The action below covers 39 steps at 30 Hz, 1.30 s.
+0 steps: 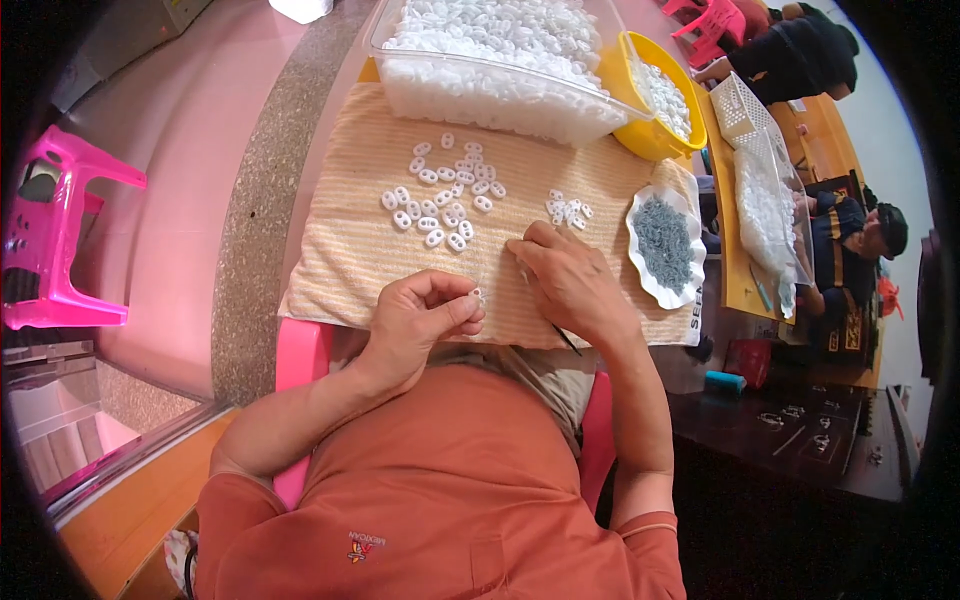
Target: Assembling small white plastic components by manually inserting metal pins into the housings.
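My left hand (425, 315) is closed in a pinch near the front edge of the towel, with a tiny white piece (478, 294) at its fingertips. To its right, my right hand (575, 280) is curled palm down over the towel. A thin dark tool (566, 340) sticks out below its palm; the tool's other end is hidden by the fingers. Beyond my left hand lie several loose white oval two-hole pieces (430, 208). Past my right fingertips is a smaller cluster of little white pieces (568, 210).
A striped towel (340, 215) covers the table. At its far side stand a clear bin (480, 95) and a yellow basin (655, 140), both full of white pieces. A scalloped white dish (690, 285) holds grey bits. A pink stool (75, 285) is left; people sit at another table (745, 270) on the right.
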Each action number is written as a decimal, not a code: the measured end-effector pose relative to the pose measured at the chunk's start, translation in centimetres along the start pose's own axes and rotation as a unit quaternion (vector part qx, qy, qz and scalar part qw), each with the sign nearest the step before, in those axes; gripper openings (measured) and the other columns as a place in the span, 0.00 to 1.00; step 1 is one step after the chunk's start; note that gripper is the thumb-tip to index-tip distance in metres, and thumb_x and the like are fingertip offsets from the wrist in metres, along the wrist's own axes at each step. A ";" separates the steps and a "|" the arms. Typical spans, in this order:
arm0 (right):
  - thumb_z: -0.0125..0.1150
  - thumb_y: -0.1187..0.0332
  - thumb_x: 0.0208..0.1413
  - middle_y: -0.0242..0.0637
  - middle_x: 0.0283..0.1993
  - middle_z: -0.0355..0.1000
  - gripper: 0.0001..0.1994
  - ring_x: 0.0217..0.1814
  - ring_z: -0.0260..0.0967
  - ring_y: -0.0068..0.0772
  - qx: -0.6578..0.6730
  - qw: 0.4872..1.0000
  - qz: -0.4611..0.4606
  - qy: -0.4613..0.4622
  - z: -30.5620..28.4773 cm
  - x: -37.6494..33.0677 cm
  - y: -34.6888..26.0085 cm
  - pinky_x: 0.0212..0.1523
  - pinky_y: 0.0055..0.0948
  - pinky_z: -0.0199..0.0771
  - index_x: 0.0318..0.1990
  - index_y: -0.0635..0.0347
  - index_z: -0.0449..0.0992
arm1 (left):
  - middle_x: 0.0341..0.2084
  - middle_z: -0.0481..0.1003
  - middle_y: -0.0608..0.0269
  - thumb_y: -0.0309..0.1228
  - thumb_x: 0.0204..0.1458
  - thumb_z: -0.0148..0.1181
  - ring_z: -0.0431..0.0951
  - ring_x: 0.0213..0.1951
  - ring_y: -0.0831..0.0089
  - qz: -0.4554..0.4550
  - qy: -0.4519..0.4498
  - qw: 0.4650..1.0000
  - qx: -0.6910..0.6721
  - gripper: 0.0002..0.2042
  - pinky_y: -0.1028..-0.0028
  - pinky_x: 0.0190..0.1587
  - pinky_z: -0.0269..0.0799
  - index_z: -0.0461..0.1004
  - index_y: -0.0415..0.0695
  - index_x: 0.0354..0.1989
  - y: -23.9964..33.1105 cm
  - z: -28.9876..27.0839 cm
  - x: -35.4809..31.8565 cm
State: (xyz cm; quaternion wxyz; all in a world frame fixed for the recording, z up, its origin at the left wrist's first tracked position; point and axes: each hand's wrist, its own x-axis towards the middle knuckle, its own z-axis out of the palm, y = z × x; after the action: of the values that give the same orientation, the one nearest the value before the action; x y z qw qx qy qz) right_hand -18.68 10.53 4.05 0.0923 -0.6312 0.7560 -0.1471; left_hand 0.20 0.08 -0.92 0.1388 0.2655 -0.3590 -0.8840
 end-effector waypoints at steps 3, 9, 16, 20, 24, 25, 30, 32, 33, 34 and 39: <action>0.52 0.77 0.48 0.40 0.38 0.70 0.14 0.43 0.69 0.45 -0.008 0.999 -0.014 0.031 0.8 0.1 0.3 0.44 0.40 0.69 0.44 0.61 0.73 | 0.29 0.77 0.61 0.23 0.54 0.59 0.79 0.32 0.76 0.002 -0.004 1.000 -0.004 0.06 0.76 0.37 0.79 0.74 0.39 0.39 0.0 0.0 0.0; 0.53 0.76 0.50 0.41 0.36 0.71 0.10 0.42 0.69 0.45 -0.035 0.999 0.002 -0.003 1.0 0.8 0.5 0.43 0.39 0.69 0.41 0.60 0.75 | 0.30 0.77 0.62 0.23 0.54 0.59 0.79 0.32 0.76 0.001 -0.009 1.000 -0.008 0.06 0.76 0.37 0.79 0.74 0.39 0.40 -0.1 -0.1 0.1; 0.54 0.74 0.52 0.42 0.36 0.71 0.09 0.41 0.69 0.45 -0.001 1.000 -0.010 0.006 0.8 0.4 0.4 0.43 0.40 0.68 0.40 0.61 0.75 | 0.30 0.77 0.62 0.23 0.54 0.59 0.79 0.33 0.76 -0.004 -0.004 1.000 0.004 0.06 0.76 0.38 0.79 0.74 0.39 0.40 0.0 0.0 0.0; 0.56 0.74 0.52 0.44 0.36 0.72 0.08 0.40 0.70 0.46 0.012 1.000 -0.010 0.002 1.1 0.4 1.0 0.42 0.38 0.70 0.40 0.62 0.75 | 0.30 0.77 0.62 0.23 0.54 0.59 0.79 0.32 0.76 -0.004 0.001 1.000 0.005 0.06 0.76 0.38 0.79 0.74 0.39 0.40 0.1 0.2 0.1; 0.62 0.77 0.50 0.39 0.34 0.73 0.13 0.36 0.72 0.34 0.193 0.980 0.041 0.038 1.2 -0.5 1.4 0.39 0.28 0.71 0.45 0.63 0.75 | 0.30 0.77 0.62 0.23 0.54 0.59 0.79 0.32 0.76 -0.006 0.000 1.000 -0.001 0.07 0.76 0.39 0.79 0.74 0.39 0.40 0.2 0.3 0.1; 0.63 0.78 0.50 0.36 0.34 0.73 0.14 0.35 0.72 0.27 0.284 0.957 0.042 0.032 1.2 -0.8 1.5 0.38 0.24 0.71 0.46 0.64 0.75 | 0.30 0.77 0.62 0.23 0.54 0.59 0.79 0.32 0.76 -0.006 0.000 1.000 -0.001 0.07 0.76 0.39 0.79 0.74 0.39 0.40 0.3 0.3 0.2; 0.62 0.77 0.53 0.29 0.37 0.73 0.14 0.38 0.68 0.16 0.443 0.888 0.123 0.005 1.3 -1.7 0.4 0.41 0.19 0.70 0.48 0.65 0.75 | 0.31 0.77 0.62 0.23 0.54 0.59 0.79 0.33 0.76 -0.017 -0.011 1.000 -0.010 0.07 0.76 0.39 0.79 0.73 0.38 0.41 0.3 0.5 0.3; 0.62 0.77 0.54 0.29 0.39 0.73 0.13 0.40 0.68 0.15 0.487 0.862 0.142 -0.004 1.4 -2.0 0.4 0.42 0.19 0.70 0.48 0.66 0.75 | 0.32 0.77 0.62 0.23 0.54 0.59 0.79 0.33 0.76 -0.018 -0.014 1.000 -0.009 0.07 0.76 0.39 0.79 0.73 0.38 0.41 0.4 0.7 0.4; 0.62 0.78 0.54 0.29 0.40 0.73 0.14 0.41 0.68 0.16 0.518 0.843 0.143 -0.007 1.7 -2.1 0.5 0.43 0.18 0.70 0.48 0.67 0.75 | 0.32 0.77 0.62 0.23 0.55 0.59 0.79 0.34 0.76 -0.019 -0.017 1.000 -0.010 0.07 0.77 0.39 0.79 0.73 0.38 0.41 0.4 0.7 0.5; 0.61 0.79 0.54 0.29 0.40 0.73 0.14 0.41 0.69 0.16 0.549 0.823 0.144 -0.011 1.9 -2.2 0.6 0.44 0.18 0.70 0.49 0.68 0.74 | 0.32 0.77 0.62 0.23 0.55 0.59 0.79 0.34 0.76 -0.019 -0.016 1.000 -0.009 0.07 0.77 0.39 0.79 0.73 0.38 0.41 0.4 0.8 0.5; 0.60 0.80 0.54 0.29 0.41 0.73 0.14 0.43 0.69 0.16 0.611 0.776 0.155 -0.021 2.5 -2.3 0.2 0.44 0.18 0.70 0.49 0.68 0.74 | 0.32 0.77 0.62 0.24 0.55 0.58 0.79 0.33 0.77 -0.020 -0.023 1.000 -0.006 0.07 0.78 0.39 0.79 0.73 0.38 0.41 0.3 0.8 0.6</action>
State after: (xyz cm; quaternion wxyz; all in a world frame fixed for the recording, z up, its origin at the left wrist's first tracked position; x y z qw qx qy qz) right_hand -17.64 12.58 1.54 0.4961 -0.3190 0.5924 -0.5488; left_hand -0.76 0.03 -0.40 0.1149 0.2515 -0.3510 -0.8946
